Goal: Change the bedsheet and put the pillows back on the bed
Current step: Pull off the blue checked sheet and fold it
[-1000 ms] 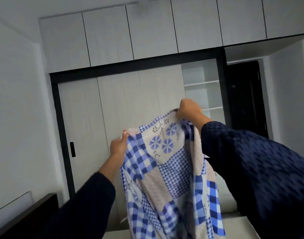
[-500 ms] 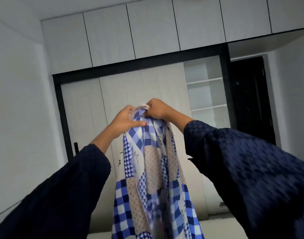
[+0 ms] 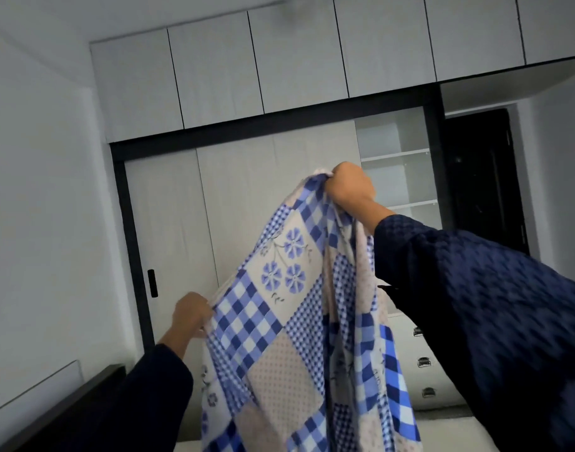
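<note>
The sheet (image 3: pixel 289 321) hangs in the air before the wardrobe (image 3: pixel 240 207), held well clear of the bed (image 3: pixel 442 430), whose pale mattress shows only along the bottom edge. The right hand (image 3: pixel 348 185), raised high, is clenched round a bunched corner of it; the left hand (image 3: pixel 191 313), lower and well apart, grips the cloth's edge in curled fingers, so a slanting stretch of checks and flowers is drawn between the two; the rest falls in loose folds, its lower end out of view. The step in hand is the opening-out of a sheet, probably the fresh one; no pillows show. Next the hands must find a second true corner, spread wide, and cast the cloth flat over the mattress.
</note>
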